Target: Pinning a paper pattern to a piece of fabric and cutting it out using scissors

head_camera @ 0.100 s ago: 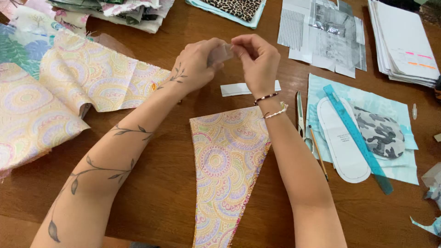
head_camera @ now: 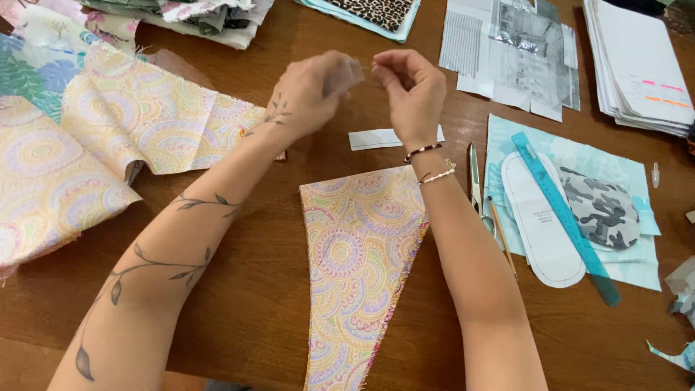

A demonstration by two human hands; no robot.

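Both my hands are raised above the wooden table [head_camera: 260,289], close together. My left hand [head_camera: 311,90] is closed around a small pale object, which is blurred. My right hand [head_camera: 413,87] pinches something thin, like a pin, between thumb and fingertips, pointing toward the left hand. Below them lies a triangular piece of pastel circle-patterned fabric [head_camera: 362,268], partly under my right forearm. A small white paper strip [head_camera: 373,139] lies just beyond its top edge.
A larger piece of the same patterned fabric [head_camera: 108,152] is spread at the left. Scissors [head_camera: 475,177], a pencil [head_camera: 501,232], a teal ruler [head_camera: 565,217], a white sole-shaped template [head_camera: 539,232] and a camouflage piece [head_camera: 601,206] lie on light blue fabric at the right. Paper stacks [head_camera: 637,65] and folded cloth [head_camera: 188,18] line the far edge.
My hands have drawn very slightly apart; otherwise nothing has visibly moved.
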